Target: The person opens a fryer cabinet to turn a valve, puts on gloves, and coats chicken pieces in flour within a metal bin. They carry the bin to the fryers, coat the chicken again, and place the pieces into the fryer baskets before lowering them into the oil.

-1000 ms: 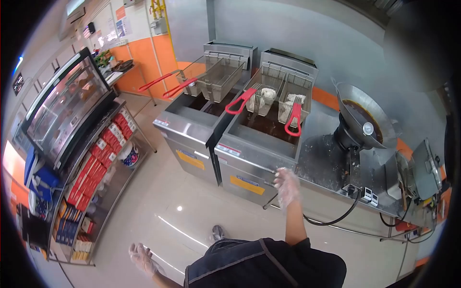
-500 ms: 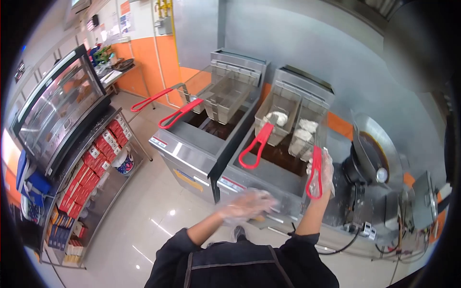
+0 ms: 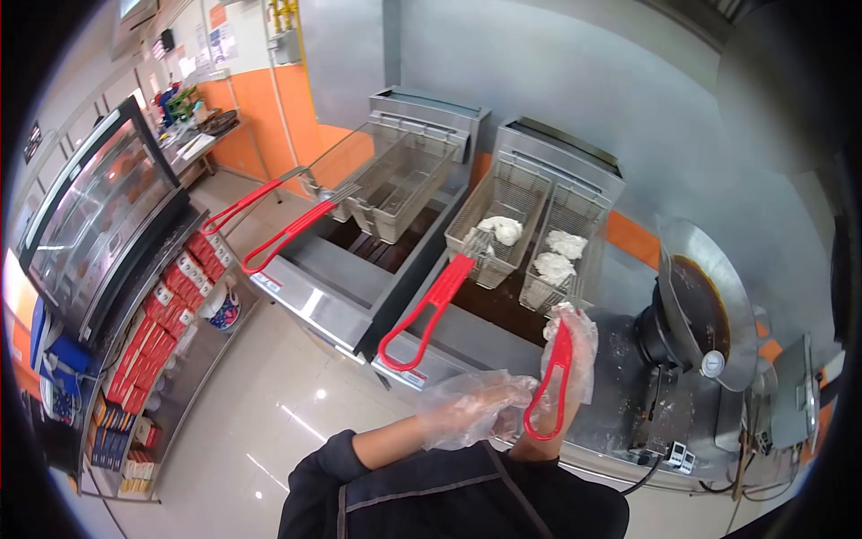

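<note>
My left hand (image 3: 485,404), in a loose clear plastic glove, is near the fryer's front edge, fingers stretched toward the right, with nothing visible in it. My gloved right hand (image 3: 579,350) is behind the red handle (image 3: 557,382) of the rightmost basket. Its fingers are curled and partly hidden, with whitish coating around the fingertips; what they hold is unclear. White-coated pieces lie in the rightmost basket (image 3: 582,214) and in the basket beside it (image 3: 460,220), whose red handle (image 3: 431,310) points toward me.
Two more wire baskets (image 3: 422,171) sit over the left fryer (image 3: 323,283). At the right, a wok (image 3: 736,359) holds dark liquid with a round dial gauge (image 3: 712,363) at its rim. On the left are a glass display case (image 3: 99,216) and shelves of red boxes (image 3: 166,310).
The view has shifted closer to the fryers. My right hand has moved down and left along with the rightmost handle in view; my left hand has come nearer to it, its fingers now less blurred.
</note>
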The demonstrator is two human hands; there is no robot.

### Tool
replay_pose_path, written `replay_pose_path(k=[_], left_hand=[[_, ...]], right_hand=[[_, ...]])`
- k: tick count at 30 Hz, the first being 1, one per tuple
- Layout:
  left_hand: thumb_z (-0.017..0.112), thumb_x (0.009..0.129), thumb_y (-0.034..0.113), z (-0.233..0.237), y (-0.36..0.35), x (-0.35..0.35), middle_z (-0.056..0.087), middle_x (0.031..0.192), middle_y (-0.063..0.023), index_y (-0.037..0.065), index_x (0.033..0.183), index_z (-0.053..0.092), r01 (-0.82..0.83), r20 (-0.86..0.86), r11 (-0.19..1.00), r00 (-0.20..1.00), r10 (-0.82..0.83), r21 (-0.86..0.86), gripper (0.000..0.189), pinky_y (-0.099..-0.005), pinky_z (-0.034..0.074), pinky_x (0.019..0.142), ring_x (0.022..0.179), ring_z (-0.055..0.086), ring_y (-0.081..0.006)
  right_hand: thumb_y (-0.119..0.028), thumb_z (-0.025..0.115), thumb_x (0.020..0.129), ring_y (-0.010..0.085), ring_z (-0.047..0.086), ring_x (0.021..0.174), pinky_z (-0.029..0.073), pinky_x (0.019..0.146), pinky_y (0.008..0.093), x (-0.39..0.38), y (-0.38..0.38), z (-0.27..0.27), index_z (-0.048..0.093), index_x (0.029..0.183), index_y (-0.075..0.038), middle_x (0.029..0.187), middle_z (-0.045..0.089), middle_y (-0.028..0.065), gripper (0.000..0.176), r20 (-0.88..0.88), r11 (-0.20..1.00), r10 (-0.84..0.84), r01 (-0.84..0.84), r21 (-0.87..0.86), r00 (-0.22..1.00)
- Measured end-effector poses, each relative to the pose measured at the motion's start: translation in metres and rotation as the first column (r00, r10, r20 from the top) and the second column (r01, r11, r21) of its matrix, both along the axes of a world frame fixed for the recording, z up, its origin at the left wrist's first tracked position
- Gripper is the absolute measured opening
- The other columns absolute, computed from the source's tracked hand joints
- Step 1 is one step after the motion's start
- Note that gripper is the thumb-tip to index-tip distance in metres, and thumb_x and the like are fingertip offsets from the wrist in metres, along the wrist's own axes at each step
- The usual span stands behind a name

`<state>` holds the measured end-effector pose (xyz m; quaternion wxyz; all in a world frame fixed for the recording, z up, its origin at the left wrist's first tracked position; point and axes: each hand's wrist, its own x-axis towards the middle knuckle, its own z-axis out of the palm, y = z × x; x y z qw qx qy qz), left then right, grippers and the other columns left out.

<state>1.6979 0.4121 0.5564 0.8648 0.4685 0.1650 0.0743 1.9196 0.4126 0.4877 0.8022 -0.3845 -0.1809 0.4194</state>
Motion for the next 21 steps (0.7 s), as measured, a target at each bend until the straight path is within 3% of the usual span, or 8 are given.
replay_pose_path(k=[1, 2, 6, 10, 13, 17, 19, 21], left_hand=[[0.055, 0.083, 0.028, 0.022, 0.0, 0.0, 0.051, 0.074, -0.0036, 0.003, 0.093, 0.053, -0.027, -0.07, 0.995, 0.997, 0.034, 0.098, 0.027, -0.0217, 0.04, 0.052, 0.058, 0.047, -0.0076], [0.056, 0.084, 0.025, 0.053, 0.008, 0.01, 0.05, 0.071, -0.0004, 0.005, 0.089, 0.052, 0.311, -0.329, 0.843, 0.929, -0.171, 0.439, 0.021, -0.0203, 0.038, 0.05, 0.057, 0.046, -0.0058], [0.055, 0.084, 0.022, 0.012, -0.005, 0.023, 0.047, 0.069, 0.0016, 0.005, 0.084, 0.048, 0.203, -0.005, 0.97, 0.979, -0.204, 0.134, 0.018, -0.0205, 0.037, 0.048, 0.055, 0.044, -0.0061], [0.051, 0.085, 0.023, -0.024, 0.004, 0.016, 0.047, 0.07, 0.0013, 0.004, 0.084, 0.048, 0.243, -0.091, 0.823, 0.969, -0.23, 0.513, 0.019, -0.0212, 0.037, 0.049, 0.056, 0.044, -0.0063], [0.056, 0.083, 0.022, -0.002, 0.013, 0.02, 0.053, 0.068, -0.0024, 0.002, 0.092, 0.055, 0.33, -0.07, 0.905, 0.944, -0.323, 0.269, 0.022, -0.0235, 0.038, 0.052, 0.06, 0.049, -0.0092], [0.059, 0.08, 0.03, 0.024, 0.026, 0.037, 0.055, 0.071, -0.0057, 0.001, 0.092, 0.055, 0.455, -0.425, 0.792, 0.862, -0.277, 0.407, 0.032, -0.0254, 0.04, 0.059, 0.064, 0.051, -0.0119], [0.06, 0.077, 0.027, 0.081, 0.034, 0.069, 0.058, 0.076, -0.008, 0.002, 0.094, 0.057, 0.556, -0.653, 0.72, 0.733, -0.19, 0.415, 0.03, -0.0272, 0.042, 0.066, 0.069, 0.052, -0.0148], [0.061, 0.076, 0.027, 0.074, 0.033, 0.073, 0.06, 0.08, -0.011, 0.002, 0.097, 0.059, 0.488, -0.648, 0.727, 0.758, -0.079, 0.483, 0.033, -0.0308, 0.043, 0.068, 0.071, 0.055, -0.0196]], right_hand=[[-0.006, 0.058, 0.078, 0.0124, 0.048, 0.046, 0.041, 0.041, 0.0239, 0.001, 0.001, 0.0, 0.053, 0.084, 0.001, 0.066, 0.054, 0.0064, 0.011, -0.004, 1.0, 0.007, -0.007, -0.007, 1.0], [-0.006, 0.057, 0.079, 0.0123, 0.047, 0.045, 0.04, 0.041, 0.0245, 0.003, 0.001, -0.001, 0.054, 0.085, 0.001, 0.064, 0.053, 0.0059, 0.011, 0.004, 0.998, 0.015, -0.015, -0.055, 1.0], [-0.005, 0.054, 0.081, 0.0131, 0.051, 0.047, 0.043, 0.042, 0.0255, 0.005, -0.002, -0.003, 0.055, 0.086, -0.001, 0.069, 0.057, 0.007, 0.007, 0.024, 0.996, 0.028, -0.026, -0.083, 0.999], [-0.012, 0.059, 0.079, 0.0105, 0.049, 0.046, 0.041, 0.04, 0.0225, -0.018, -0.008, 0.022, 0.056, 0.081, 0.0, 0.061, 0.053, 0.0037, 0.013, 0.022, 0.987, -0.089, 0.091, -0.136, 0.996], [-0.012, 0.059, 0.079, 0.0086, 0.047, 0.047, 0.039, 0.042, 0.0206, -0.023, -0.009, 0.026, 0.056, 0.081, 0.001, 0.06, 0.051, 0.0028, 0.013, -0.035, 0.972, -0.093, 0.083, -0.221, 0.995], [-0.019, 0.058, 0.08, 0.0043, 0.044, 0.047, 0.034, 0.042, 0.0178, -0.023, -0.008, 0.034, 0.055, 0.081, -0.006, 0.059, 0.048, -0.0028, 0.013, -0.08, 0.959, -0.072, 0.047, -0.279, 0.994], [-0.018, 0.057, 0.08, 0.0043, 0.044, 0.048, 0.035, 0.042, 0.0181, -0.023, -0.01, 0.038, 0.055, 0.081, -0.006, 0.06, 0.048, -0.0027, 0.012, -0.072, 0.946, -0.072, 0.045, -0.32, 0.995], [-0.017, 0.058, 0.081, 0.0039, 0.045, 0.051, 0.036, 0.045, 0.0178, -0.019, -0.012, 0.041, 0.056, 0.084, -0.006, 0.062, 0.049, -0.0028, 0.012, -0.077, 0.938, -0.042, 0.013, -0.345, 0.996]])
